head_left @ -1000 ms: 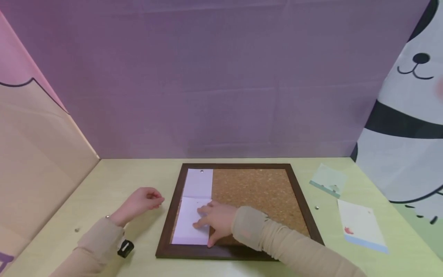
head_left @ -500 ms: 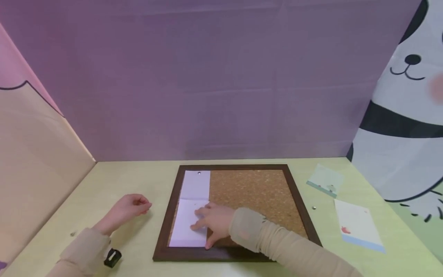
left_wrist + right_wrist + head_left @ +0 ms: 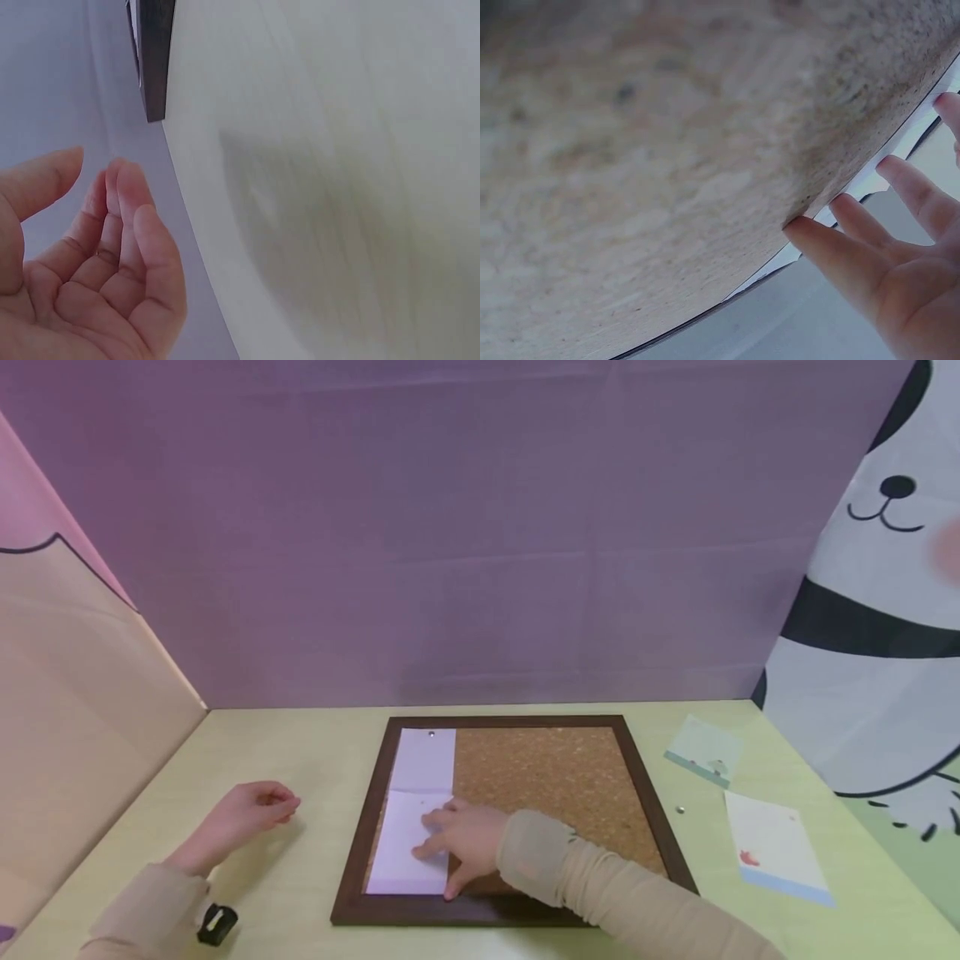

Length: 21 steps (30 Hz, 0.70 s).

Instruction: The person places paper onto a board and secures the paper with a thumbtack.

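A cork board (image 3: 540, 777) in a dark brown frame lies on the table. Two pale lilac paper sheets cover its left side, one above the other; a small silver pushpin (image 3: 431, 734) sits at the top of the upper sheet (image 3: 426, 760). My right hand (image 3: 468, 837) rests on the lower sheet (image 3: 397, 847) with fingers spread, the thumb near its lower right corner. Left of the board, my left hand (image 3: 243, 817) hovers over the table, its fingers loosely bent. Nothing shows between thumb and fingers in the left wrist view.
To the right of the board lie a pale green note sheet (image 3: 703, 748), a white note sheet with a red apple print (image 3: 776, 839) and a small silver pin (image 3: 681, 810). A purple cloth (image 3: 465, 543) hangs behind the table (image 3: 300, 743).
My left hand has moved left and slightly down, away from the board. The right hand stays on the lower sheet. The view has shifted a little.
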### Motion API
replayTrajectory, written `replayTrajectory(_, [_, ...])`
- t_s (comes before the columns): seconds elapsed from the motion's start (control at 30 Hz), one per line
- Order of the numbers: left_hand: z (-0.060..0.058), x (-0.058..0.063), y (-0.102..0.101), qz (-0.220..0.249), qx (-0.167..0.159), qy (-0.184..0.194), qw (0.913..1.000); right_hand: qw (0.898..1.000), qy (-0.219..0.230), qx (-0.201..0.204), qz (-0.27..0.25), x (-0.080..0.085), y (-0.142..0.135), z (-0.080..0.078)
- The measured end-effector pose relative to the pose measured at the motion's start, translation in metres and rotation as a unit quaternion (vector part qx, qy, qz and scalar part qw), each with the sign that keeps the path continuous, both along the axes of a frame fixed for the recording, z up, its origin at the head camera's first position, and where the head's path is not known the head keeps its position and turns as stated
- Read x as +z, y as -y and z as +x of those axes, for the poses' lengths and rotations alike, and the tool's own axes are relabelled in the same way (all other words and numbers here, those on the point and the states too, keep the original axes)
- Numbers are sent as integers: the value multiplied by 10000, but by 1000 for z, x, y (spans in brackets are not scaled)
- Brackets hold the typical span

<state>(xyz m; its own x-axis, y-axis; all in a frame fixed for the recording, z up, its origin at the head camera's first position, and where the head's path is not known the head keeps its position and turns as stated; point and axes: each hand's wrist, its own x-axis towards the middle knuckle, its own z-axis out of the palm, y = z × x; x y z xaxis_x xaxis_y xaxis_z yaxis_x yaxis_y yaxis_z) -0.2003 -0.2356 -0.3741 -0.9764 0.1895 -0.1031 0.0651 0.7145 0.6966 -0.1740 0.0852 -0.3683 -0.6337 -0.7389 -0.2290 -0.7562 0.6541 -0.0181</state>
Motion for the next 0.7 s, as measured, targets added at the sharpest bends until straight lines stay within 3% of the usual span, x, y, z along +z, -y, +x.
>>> replayTrajectory(0.47, [6,10,36,-545,217,-215,9980,10000,-5,59,-35,-1,0,-1])
replayTrajectory(0.7, [2,8,50,-792,299,-339,9958,10000,9,39,-20,-1,0,-1])
